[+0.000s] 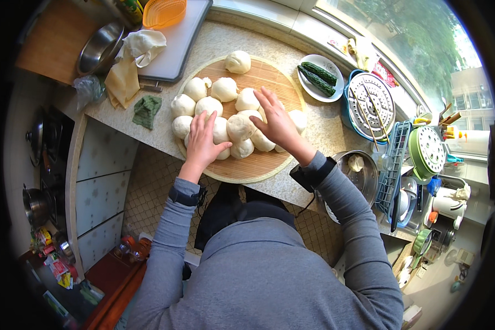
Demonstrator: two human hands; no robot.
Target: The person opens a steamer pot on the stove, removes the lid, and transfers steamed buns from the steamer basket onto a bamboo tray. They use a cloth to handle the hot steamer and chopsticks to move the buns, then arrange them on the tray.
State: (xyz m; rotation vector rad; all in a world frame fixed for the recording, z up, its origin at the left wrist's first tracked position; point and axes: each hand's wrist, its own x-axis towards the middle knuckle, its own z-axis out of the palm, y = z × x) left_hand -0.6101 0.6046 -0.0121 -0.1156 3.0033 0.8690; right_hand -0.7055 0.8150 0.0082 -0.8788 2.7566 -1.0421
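Observation:
Many round white steamed buns crowd a round bamboo mat with a pale woven rim. My left hand lies over the buns on the near left, its thumb spread away from the fingers. On the right side of the pile is my right hand, fingers apart, with its thumb by the edge of a raised bun that sits on top of others. Parts of the buns under both hands are hidden. One bun sits apart at the mat's far edge.
Two cucumbers lie on a white plate. To the right stand a perforated steamer plate with chopsticks, a metal pan holding one bun, and a blue dish rack. A green cloth and a cutting board lie left.

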